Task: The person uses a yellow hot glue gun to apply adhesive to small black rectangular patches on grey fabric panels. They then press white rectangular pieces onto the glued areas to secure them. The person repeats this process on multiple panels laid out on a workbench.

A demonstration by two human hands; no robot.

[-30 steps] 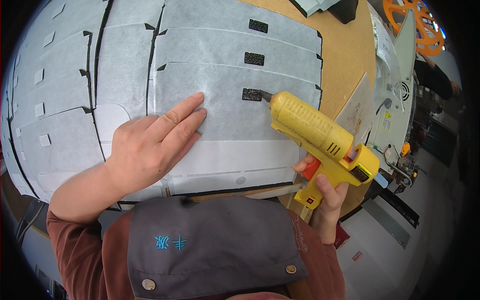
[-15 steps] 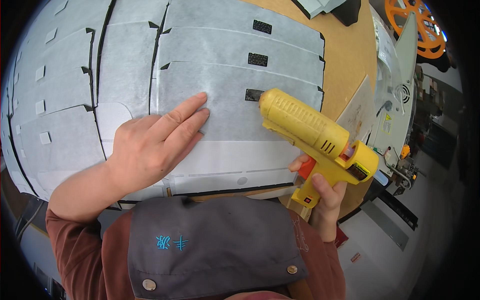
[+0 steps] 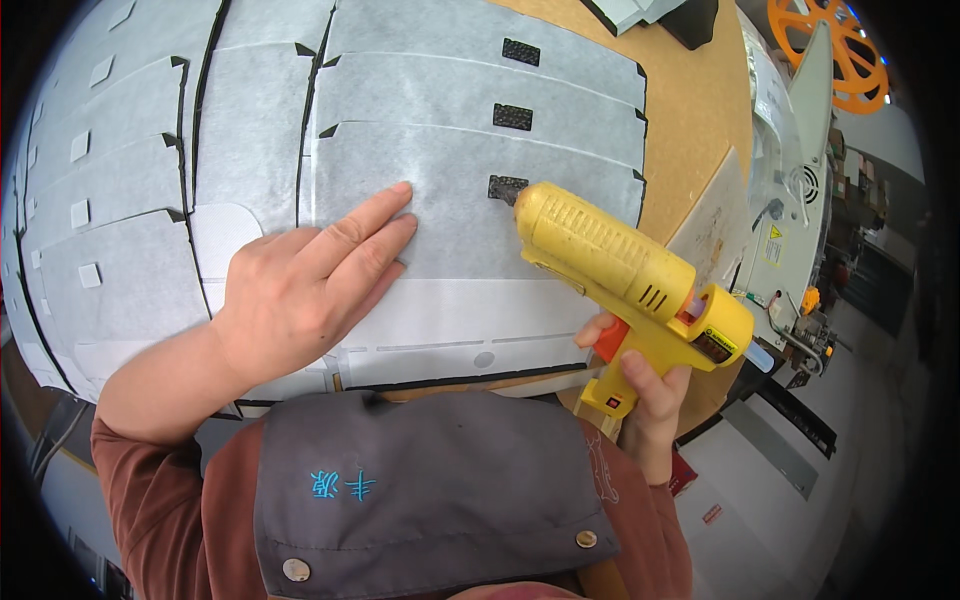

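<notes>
The left hand [image 3: 300, 290] lies flat and open, palm down, fingers together and stretched toward the upper right, pressing on a sheet of white non-woven fabric [image 3: 470, 200] cut with notched corners. The right hand [image 3: 645, 385] is closed around the grip of a yellow plastic hot glue gun [image 3: 620, 265] with an orange trigger; the gun's barrel slants up to the left, and its tip sits right at a small black rectangular patch [image 3: 507, 187] on the same sheet, just beside the left fingertips.

That sheet is the nearest of several like it, laid overlapping in rows over black backing, each farther one showing its own black patch [image 3: 512, 116]. More rows of the white sheets [image 3: 110, 190], carrying small white squares, fill the left side. All of it rests on a brown fibreboard tabletop [image 3: 700, 110], bare along its right part, where a pale stained board [image 3: 712, 235] leans at the edge. The near edge of the tabletop meets the person's grey apron with blue stitching [image 3: 420, 490] over a rust-brown sleeve [image 3: 160, 500].

Beyond the right edge stands a pale grey machine [image 3: 790, 190] with a vent and a warning sticker, and an orange spoked reel [image 3: 825, 50] above it. A light grey floor [image 3: 800, 520] shows at lower right.
</notes>
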